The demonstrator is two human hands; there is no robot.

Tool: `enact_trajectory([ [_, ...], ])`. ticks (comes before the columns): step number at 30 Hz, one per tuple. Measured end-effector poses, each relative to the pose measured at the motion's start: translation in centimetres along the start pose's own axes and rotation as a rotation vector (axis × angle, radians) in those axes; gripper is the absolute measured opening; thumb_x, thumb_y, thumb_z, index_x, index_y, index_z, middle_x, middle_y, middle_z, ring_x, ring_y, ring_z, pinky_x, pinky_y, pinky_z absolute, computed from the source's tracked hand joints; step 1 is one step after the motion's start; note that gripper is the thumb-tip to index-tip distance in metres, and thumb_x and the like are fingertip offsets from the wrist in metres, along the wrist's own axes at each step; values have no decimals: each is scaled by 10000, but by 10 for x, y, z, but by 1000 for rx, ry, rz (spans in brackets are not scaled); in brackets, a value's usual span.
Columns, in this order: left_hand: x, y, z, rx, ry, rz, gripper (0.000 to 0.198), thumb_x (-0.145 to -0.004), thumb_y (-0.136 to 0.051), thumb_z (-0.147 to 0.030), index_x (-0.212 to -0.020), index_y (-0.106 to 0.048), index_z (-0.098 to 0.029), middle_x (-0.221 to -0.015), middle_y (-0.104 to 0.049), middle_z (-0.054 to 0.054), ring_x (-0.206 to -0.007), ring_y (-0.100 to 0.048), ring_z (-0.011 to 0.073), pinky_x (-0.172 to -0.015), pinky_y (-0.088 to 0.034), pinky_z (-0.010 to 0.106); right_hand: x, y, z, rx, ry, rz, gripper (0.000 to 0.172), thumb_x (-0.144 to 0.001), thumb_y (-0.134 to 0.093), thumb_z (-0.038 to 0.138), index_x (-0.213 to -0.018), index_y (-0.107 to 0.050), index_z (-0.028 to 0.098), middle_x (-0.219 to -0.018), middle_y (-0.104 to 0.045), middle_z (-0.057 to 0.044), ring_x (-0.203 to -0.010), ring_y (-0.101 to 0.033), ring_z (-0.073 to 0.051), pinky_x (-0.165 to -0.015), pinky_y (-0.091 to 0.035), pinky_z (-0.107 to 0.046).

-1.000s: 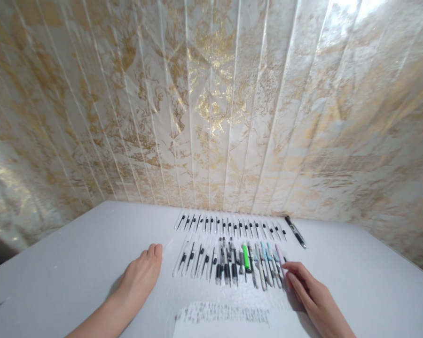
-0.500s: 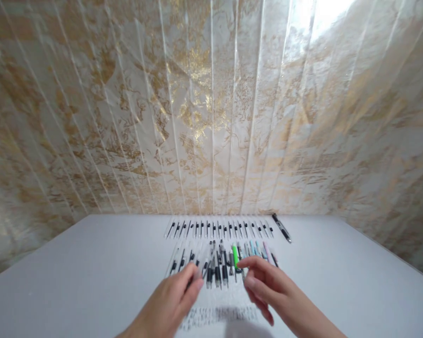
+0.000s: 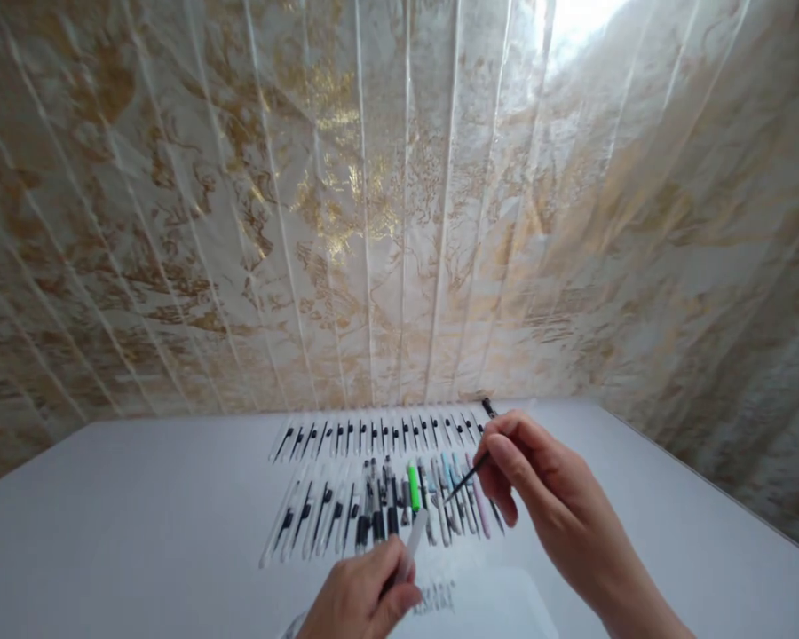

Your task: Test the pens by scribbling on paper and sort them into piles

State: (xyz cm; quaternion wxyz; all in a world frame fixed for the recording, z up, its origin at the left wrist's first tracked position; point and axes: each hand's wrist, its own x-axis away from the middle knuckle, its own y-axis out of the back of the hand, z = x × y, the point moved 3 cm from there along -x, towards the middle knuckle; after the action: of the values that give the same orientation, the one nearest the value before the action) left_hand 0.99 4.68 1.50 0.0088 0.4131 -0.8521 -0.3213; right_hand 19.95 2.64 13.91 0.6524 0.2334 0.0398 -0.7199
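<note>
My left hand [image 3: 363,593] is closed around a translucent whitish pen barrel [image 3: 414,543] that points up and away. Between the thumb and fingers of my right hand [image 3: 536,475] is a thin dark pen refill [image 3: 464,480], its tip slanting down to the left. Both hands hover over the near row of pens. Clear pens with black parts [image 3: 306,519] lie at that row's left. Dark-gripped pens [image 3: 377,524] and a bright green pen [image 3: 414,486] lie in its middle, with pale blue and pink pens [image 3: 478,501] to the right.
A far row of clear pens with black parts [image 3: 373,435] runs along the back of the white table [image 3: 173,515]. A black pen [image 3: 488,407] lies at its right end, partly behind my right hand. Below the near row is a whitish sheet with dark marks [image 3: 432,597]. A gold-patterned curtain [image 3: 346,222] hangs behind.
The view has shifted right. My right hand has risen and now shows a dark refill in its fingers. The pale barrel now shows plainly in my left hand.
</note>
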Motion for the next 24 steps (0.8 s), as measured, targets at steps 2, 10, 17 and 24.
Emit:
enact_trajectory([
  [2,-2,1,-2,-22,-19,10,456,-954,-313,-611,-740,-436,-228,-682,-516,-6,-606,-507,156,-572,-387,242,3,-2,3,14,3,19,338,-936,-467,507,-784,-504,207,-555,-523,48,-424,-417,-80,-411,-348,-193],
  [10,-2,4,-10,-58,20,40,394,-967,-336,-537,-735,-401,-225,-698,-509,-5,-623,-496,159,-584,-366,245,4,-18,-4,68,-30,131,325,-946,-420,498,-781,-466,222,-550,-498,64,-427,-410,-84,-426,-356,-186],
  [17,-4,1,-7,24,22,64,419,-954,-361,-559,-724,-411,-212,-705,-481,-4,-648,-466,159,-607,-353,250,8,-29,-13,148,-23,242,286,-962,-444,388,-744,-491,209,-586,-489,53,-484,-405,-83,-462,-333,-185],
  [24,-4,8,2,484,344,-94,471,-870,-496,-646,-830,-567,-182,-660,-421,-51,-539,-343,96,-495,-300,200,13,-39,-19,281,16,291,254,-893,-553,221,-1138,-488,217,-750,-581,40,-560,-476,-96,-533,-372,-202],
])
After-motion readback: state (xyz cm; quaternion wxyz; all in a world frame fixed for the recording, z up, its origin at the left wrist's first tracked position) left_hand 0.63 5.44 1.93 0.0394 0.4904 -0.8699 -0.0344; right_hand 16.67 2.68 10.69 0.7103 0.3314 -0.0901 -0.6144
